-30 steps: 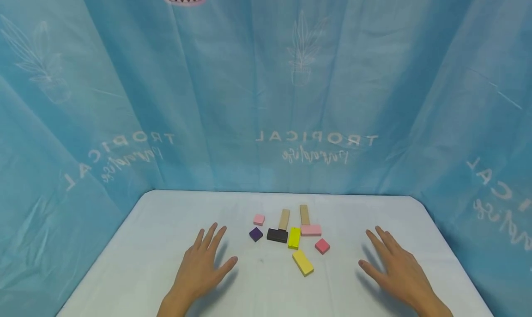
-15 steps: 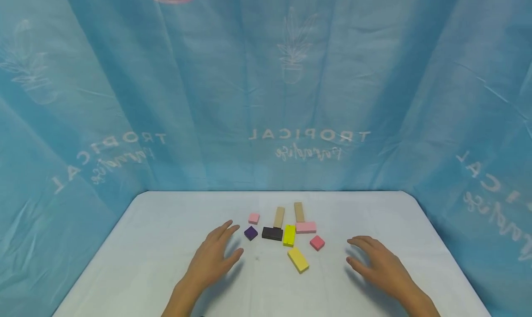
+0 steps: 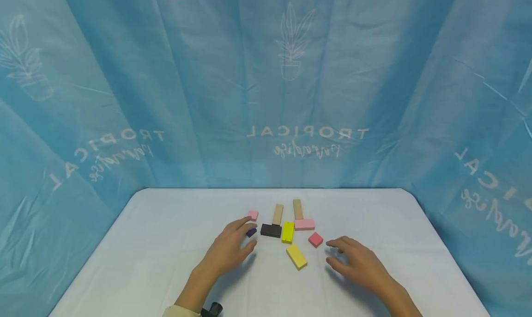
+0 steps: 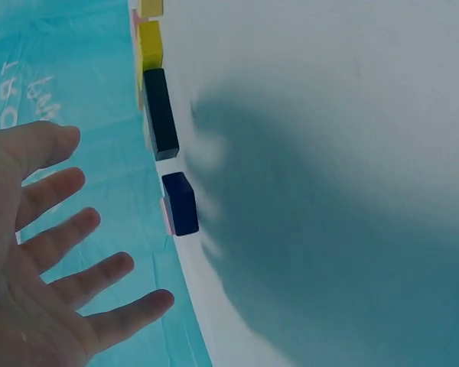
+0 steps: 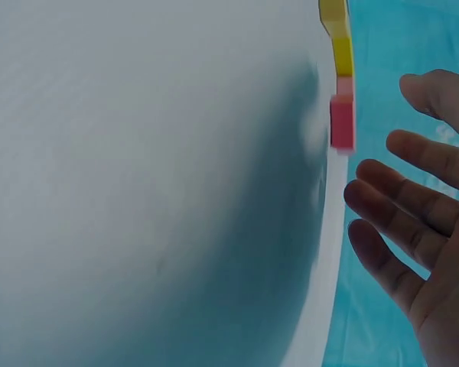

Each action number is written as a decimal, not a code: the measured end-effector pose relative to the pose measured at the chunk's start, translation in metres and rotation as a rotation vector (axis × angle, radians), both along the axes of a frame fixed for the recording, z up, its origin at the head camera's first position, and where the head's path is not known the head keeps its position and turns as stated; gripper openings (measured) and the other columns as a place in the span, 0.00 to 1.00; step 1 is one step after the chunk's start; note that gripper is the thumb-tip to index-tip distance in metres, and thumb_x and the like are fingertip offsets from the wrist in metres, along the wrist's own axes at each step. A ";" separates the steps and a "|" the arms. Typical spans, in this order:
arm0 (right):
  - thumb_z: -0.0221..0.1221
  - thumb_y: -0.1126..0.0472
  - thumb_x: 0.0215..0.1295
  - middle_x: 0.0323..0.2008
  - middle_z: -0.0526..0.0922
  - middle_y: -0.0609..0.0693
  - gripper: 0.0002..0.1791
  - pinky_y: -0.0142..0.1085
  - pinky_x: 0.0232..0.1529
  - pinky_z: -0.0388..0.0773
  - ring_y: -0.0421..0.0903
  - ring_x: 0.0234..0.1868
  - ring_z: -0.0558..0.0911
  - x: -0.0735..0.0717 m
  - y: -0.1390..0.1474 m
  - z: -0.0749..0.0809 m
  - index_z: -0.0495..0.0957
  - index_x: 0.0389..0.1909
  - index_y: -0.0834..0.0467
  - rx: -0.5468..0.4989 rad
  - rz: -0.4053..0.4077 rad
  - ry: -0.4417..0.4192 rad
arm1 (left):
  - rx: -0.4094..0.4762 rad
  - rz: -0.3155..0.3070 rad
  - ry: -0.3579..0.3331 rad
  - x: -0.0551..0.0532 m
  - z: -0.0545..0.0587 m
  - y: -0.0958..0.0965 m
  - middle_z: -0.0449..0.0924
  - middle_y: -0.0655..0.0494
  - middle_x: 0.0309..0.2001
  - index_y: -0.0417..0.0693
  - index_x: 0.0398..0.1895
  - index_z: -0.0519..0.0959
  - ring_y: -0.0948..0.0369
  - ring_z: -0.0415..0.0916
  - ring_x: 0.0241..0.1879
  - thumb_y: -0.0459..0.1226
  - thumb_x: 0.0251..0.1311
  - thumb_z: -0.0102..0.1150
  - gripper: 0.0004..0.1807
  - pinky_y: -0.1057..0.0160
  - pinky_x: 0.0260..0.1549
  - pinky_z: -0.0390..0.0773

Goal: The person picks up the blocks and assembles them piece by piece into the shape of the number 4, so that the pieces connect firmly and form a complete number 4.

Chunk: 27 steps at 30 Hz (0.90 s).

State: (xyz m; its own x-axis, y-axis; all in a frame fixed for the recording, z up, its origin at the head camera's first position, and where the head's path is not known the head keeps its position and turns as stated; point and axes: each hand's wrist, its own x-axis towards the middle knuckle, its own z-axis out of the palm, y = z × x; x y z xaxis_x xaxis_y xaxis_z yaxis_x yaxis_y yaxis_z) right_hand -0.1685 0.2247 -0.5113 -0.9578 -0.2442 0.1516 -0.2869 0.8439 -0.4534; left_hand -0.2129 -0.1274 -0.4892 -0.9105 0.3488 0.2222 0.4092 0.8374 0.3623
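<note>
In the head view my left hand (image 3: 228,247) hovers over the table, its fingers overlapping a dark purple block (image 3: 251,233) and reaching the edge of a small light pink block (image 3: 253,215). The left wrist view shows its fingers (image 4: 69,237) spread, with nothing held and the purple block (image 4: 180,204) apart from them. My right hand (image 3: 353,264) hangs just right of a small red-pink block (image 3: 316,240). In the right wrist view that hand's fingers (image 5: 402,187) are loosely bent and hold nothing. Both hands cast shadows on the cloth.
Mid-table lie a black block (image 3: 271,230), a bright yellow block (image 3: 287,232), a paler yellow block (image 3: 297,257), a long pink block (image 3: 305,224) and two wooden blocks (image 3: 277,214). A blue curtain (image 3: 266,86) hangs behind the white table (image 3: 174,215).
Both hands have moved inward toward the blocks, the left up to the purple block, the right up beside the red-pink one. The view has shifted slightly; the blocks keep their arrangement.
</note>
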 end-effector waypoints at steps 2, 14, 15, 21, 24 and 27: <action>0.67 0.46 0.56 0.42 0.79 0.34 0.20 0.40 0.41 0.77 0.35 0.39 0.77 -0.002 -0.005 0.001 0.81 0.50 0.44 0.001 0.011 -0.008 | 0.009 -0.010 0.002 0.000 0.002 0.003 0.68 0.57 0.65 0.57 0.57 0.77 0.56 0.65 0.63 0.47 0.59 0.63 0.22 0.51 0.59 0.67; 0.66 0.44 0.56 0.39 0.78 0.34 0.21 0.37 0.38 0.76 0.35 0.35 0.75 -0.005 -0.027 -0.001 0.80 0.50 0.44 0.051 0.036 -0.070 | -0.070 -0.082 0.034 -0.005 0.002 0.016 0.70 0.61 0.63 0.58 0.56 0.79 0.59 0.64 0.63 0.45 0.59 0.63 0.20 0.54 0.60 0.67; 0.66 0.43 0.56 0.38 0.78 0.34 0.21 0.36 0.38 0.76 0.34 0.35 0.75 -0.006 -0.028 -0.002 0.80 0.50 0.44 0.059 0.035 -0.076 | -0.072 -0.087 0.038 -0.006 0.002 0.017 0.70 0.61 0.63 0.58 0.56 0.79 0.59 0.65 0.63 0.45 0.59 0.63 0.20 0.54 0.60 0.67; 0.65 0.42 0.56 0.39 0.78 0.34 0.22 0.36 0.38 0.76 0.34 0.35 0.74 -0.008 -0.034 -0.003 0.80 0.52 0.42 0.068 0.050 -0.078 | -0.090 -0.103 0.036 -0.008 -0.001 0.023 0.70 0.60 0.63 0.59 0.57 0.78 0.58 0.66 0.62 0.45 0.59 0.63 0.21 0.54 0.58 0.68; 0.66 0.43 0.56 0.39 0.78 0.34 0.23 0.35 0.38 0.76 0.34 0.35 0.74 -0.009 -0.037 -0.002 0.79 0.52 0.43 0.060 0.060 -0.086 | -0.099 -0.100 0.029 -0.009 -0.002 0.025 0.69 0.60 0.64 0.60 0.57 0.77 0.57 0.67 0.62 0.45 0.59 0.63 0.21 0.53 0.58 0.69; 0.66 0.43 0.57 0.39 0.78 0.35 0.23 0.35 0.37 0.76 0.35 0.34 0.74 -0.010 -0.041 0.000 0.79 0.53 0.44 0.056 0.082 -0.096 | -0.102 -0.097 0.015 -0.011 -0.002 0.029 0.68 0.59 0.65 0.60 0.57 0.77 0.57 0.67 0.62 0.45 0.59 0.63 0.21 0.53 0.58 0.69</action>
